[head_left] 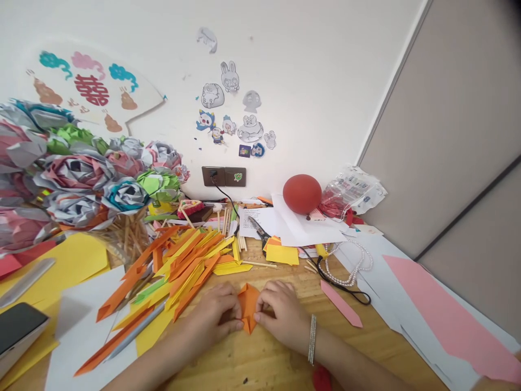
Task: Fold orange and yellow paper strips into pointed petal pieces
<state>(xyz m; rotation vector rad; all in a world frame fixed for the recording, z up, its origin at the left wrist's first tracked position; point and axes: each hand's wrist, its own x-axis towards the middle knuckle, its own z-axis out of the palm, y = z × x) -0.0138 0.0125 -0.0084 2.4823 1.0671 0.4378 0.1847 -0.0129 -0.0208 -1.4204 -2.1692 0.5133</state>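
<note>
A small piece of orange origami paper, creased and folded to points at top and bottom, is held low over the wooden table. My left hand pinches its left edge between thumb and fingers. On the opposite side my right hand grips the right edge, thumb near the lower corner; a beaded bracelet circles that wrist. Just left of my hands lies a heap of folded orange and yellow paper strips. Behind them rests a small stack of yellow paper pieces.
Paper flowers crowd the left. Black scissors, a red balloon and a pearl string lie toward the wall. A pink strip is right of my hands. A phone sits at the left edge, pink paper at the right.
</note>
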